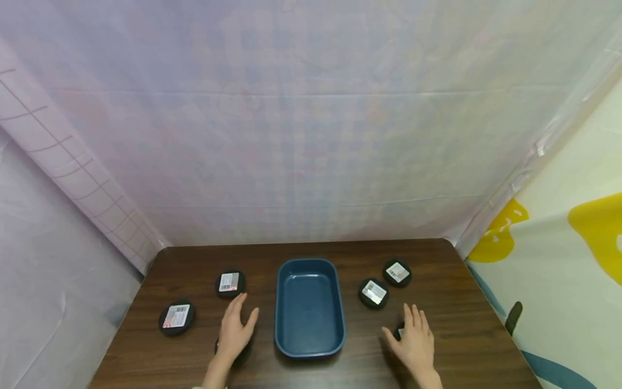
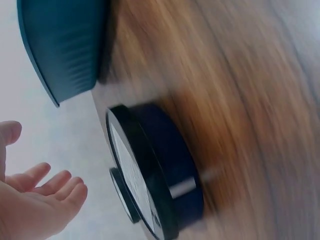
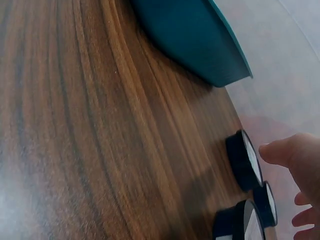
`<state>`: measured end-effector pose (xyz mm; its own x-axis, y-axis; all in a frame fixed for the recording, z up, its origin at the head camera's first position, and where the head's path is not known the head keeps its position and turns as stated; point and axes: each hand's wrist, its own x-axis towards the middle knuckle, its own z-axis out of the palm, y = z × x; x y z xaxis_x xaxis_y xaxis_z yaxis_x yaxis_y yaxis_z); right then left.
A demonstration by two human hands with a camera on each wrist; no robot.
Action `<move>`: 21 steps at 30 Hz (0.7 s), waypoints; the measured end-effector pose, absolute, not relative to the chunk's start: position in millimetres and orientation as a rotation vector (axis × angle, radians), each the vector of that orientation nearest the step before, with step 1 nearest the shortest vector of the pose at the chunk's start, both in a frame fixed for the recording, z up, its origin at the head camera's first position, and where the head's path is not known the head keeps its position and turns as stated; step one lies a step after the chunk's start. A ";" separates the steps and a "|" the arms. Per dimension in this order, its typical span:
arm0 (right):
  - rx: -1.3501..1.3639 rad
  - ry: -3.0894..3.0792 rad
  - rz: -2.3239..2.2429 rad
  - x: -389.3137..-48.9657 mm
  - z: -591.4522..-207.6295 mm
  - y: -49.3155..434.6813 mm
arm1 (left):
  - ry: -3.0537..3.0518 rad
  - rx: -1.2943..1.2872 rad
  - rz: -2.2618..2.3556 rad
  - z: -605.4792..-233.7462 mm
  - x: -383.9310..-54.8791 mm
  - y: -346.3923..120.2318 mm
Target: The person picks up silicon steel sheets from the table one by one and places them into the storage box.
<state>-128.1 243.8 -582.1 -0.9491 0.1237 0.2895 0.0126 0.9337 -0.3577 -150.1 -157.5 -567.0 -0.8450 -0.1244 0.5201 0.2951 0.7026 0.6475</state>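
My left hand (image 1: 234, 329) hovers with its fingers extended over a round black tub (image 1: 216, 344), mostly hidden beneath it. In the left wrist view that tub (image 2: 175, 165) has a dark blue side and a white label on top, and the fingers (image 2: 60, 192) are apart from it. To the right, my other hand (image 1: 414, 341) is spread above another tub (image 1: 400, 330), partly covered. Its thumb (image 3: 277, 151) appears near the tubs in the right wrist view. Between the hands stands a blue rectangular basin (image 1: 310, 353) with nothing inside.
Two labelled black tubs, one nearer (image 1: 177, 317) and one farther (image 1: 230, 283), lie on the left. Two more, (image 1: 373, 293) and its neighbour (image 1: 397, 273), sit at the right. A patterned curtain (image 1: 311, 162) hangs behind the brown wooden table (image 1: 452, 302).
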 end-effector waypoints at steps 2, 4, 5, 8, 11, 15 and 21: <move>-0.112 -2.794 0.528 -126.7 -582.3 246.0 | -2.314 -0.149 -1.072 -566.5 -151.1 -153.0; -0.126 -2.812 0.540 -125.4 -582.7 247.7 | -2.278 -0.156 -1.109 -566.0 -151.5 -148.9; -0.133 -2.818 0.547 -124.9 -583.0 248.4 | -2.274 -0.150 -1.132 -565.5 -151.4 -146.9; -0.153 -2.834 0.564 -123.1 -584.1 249.9 | -2.311 -0.096 -1.261 -563.2 -150.4 -141.6; -0.151 -2.812 0.571 -121.3 -586.1 250.8 | -2.369 -0.018 -1.434 -561.0 -150.2 -138.0; -0.137 -2.780 0.560 -119.0 -588.7 251.7 | -2.403 0.070 -1.624 -560.3 -151.3 -134.6; -0.160 -2.822 0.568 -114.8 -589.1 254.3 | -2.383 0.136 -1.841 -563.4 -151.2 -131.6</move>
